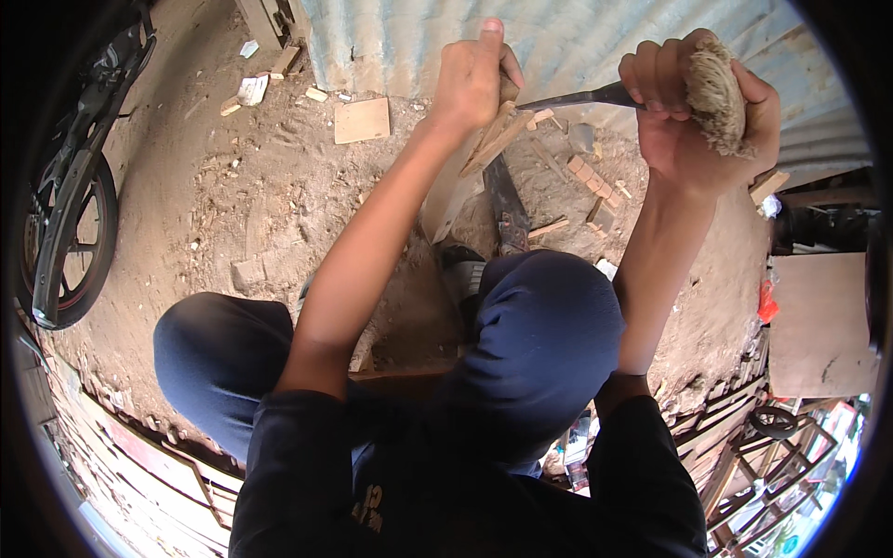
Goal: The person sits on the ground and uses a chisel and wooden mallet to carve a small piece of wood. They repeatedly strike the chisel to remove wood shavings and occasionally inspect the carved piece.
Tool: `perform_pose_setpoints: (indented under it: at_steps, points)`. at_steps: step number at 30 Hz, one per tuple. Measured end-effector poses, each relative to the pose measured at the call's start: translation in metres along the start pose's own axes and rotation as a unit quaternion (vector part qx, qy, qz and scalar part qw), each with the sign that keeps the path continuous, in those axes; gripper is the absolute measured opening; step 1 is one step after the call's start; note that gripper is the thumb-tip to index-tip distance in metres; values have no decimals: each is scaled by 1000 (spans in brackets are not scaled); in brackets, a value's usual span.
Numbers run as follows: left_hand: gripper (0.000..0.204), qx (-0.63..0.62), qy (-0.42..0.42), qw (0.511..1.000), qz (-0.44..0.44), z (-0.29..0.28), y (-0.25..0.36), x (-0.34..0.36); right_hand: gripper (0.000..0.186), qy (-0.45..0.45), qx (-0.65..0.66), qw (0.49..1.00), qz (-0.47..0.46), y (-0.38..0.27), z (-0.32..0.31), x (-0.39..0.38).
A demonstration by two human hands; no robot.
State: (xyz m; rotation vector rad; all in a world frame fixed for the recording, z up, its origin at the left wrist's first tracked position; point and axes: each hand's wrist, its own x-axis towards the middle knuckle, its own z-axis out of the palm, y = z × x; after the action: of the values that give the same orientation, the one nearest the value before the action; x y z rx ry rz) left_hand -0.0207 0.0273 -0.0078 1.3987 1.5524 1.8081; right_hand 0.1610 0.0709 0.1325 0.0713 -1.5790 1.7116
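Observation:
My left hand (468,86) is closed, thumb up, around the upper end of a narrow strip of wood (493,144) with a split-looking edge. My right hand (684,153) is wrapped around a dark tapered tool (591,96), which lies nearly level. Its thin tip reaches the wood just beside my left hand; whether it touches or cuts in cannot be made out. From the top of my right fist sticks a pale frayed fibre bundle (716,98), apparently the tool's butt end. Below the strip, a pale board (446,200) and a dark beam (507,209) stand between my feet.
Wood offcuts, a square board piece (362,121) and a broken brick-like block (593,179) litter the dirt ground. Ahead rises a corrugated metal sheet (567,42). A motorcycle (70,223) stands at left. A brown panel (823,325) and a metal frame (777,474) are at right.

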Motion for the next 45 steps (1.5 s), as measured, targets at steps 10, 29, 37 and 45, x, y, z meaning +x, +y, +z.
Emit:
perform_pose_setpoints:
  at_steps: [10, 29, 37, 45]
  points:
    - [80, 49, 138, 988, -50, -18, -5, 28, 34, 220, -111, 965, 93, -15, 7, -47]
    - [34, -40, 7, 999, 15, -90, -35, -8, 29, 437, -58, 896, 56, 61, -115, -130]
    - [12, 9, -78, 997, 3, -104, -28, -11, 62, 312, -527, 765, 199, 175, -190, -199]
    - [12, -1, -114, 993, 21, -102, -26, -6, 62, -106, -634, 662, 385, 253, -193, -280]
